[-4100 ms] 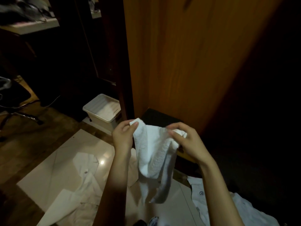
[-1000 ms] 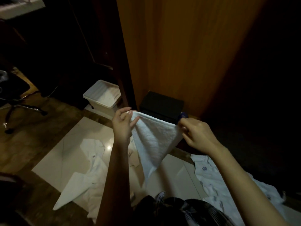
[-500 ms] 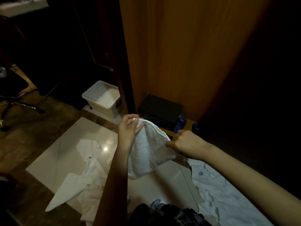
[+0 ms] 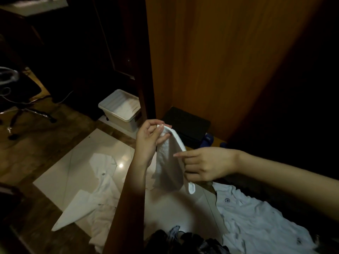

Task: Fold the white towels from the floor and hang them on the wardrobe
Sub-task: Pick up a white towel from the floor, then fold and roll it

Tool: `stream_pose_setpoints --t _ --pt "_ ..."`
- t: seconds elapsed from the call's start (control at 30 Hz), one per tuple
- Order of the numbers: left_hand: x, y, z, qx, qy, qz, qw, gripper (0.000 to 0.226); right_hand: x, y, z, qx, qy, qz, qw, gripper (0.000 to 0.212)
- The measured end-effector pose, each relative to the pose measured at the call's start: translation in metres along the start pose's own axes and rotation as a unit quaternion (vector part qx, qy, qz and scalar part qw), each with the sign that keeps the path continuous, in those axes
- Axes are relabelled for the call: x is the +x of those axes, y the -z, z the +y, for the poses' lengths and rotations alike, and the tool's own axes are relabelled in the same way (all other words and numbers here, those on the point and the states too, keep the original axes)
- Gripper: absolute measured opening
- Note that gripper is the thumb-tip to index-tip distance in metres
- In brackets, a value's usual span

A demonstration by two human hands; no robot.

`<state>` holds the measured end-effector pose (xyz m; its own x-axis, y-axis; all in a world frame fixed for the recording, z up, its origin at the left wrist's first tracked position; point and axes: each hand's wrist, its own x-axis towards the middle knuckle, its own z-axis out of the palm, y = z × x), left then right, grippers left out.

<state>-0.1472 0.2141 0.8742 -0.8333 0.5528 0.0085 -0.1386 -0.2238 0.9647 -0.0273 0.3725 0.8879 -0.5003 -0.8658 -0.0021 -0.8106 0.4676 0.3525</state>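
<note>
Head view: left hand (image 4: 149, 139) pinches the top corner of one white towel (image 4: 169, 165), held in the air before the wardrobe (image 4: 211, 61). Right hand (image 4: 205, 166) grips its right edge, index finger extended, other fingers curled. Two white shirts (image 4: 102, 182) on floor (image 4: 36, 143); one lidded white bin (image 4: 120, 110).

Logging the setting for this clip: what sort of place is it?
Most likely a dim bedroom at home. A tall wooden wardrobe stands ahead, white clothes lie on the tiled floor, and a lidded plastic storage box sits beside an office chair.
</note>
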Motion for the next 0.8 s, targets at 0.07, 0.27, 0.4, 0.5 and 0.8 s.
stream_pose_setpoints --t 0.07,0.27,0.4,0.5,0.8 --pt "0.000 -0.003 -0.001 -0.011 0.008 0.011 1.000 0.011 0.000 0.010 0.005 0.014 -0.019 0.027 0.999 0.007" --pt "0.002 -0.017 0.008 -0.031 0.018 -0.025 0.999 0.014 -0.001 0.026 0.024 0.126 -0.255 0.098 0.954 0.017" --pt "0.002 -0.028 0.017 0.018 0.002 -0.051 0.999 0.021 -0.003 0.034 0.037 0.236 -0.414 0.167 0.863 0.040" --pt "0.003 -0.034 0.021 -0.002 0.006 -0.066 0.998 0.027 -0.006 0.037 0.043 0.279 -0.490 0.203 0.801 0.044" --pt "0.002 -0.035 0.031 -0.038 0.005 -0.079 0.996 0.031 -0.011 0.040 0.039 0.229 -0.484 0.218 0.816 0.022"
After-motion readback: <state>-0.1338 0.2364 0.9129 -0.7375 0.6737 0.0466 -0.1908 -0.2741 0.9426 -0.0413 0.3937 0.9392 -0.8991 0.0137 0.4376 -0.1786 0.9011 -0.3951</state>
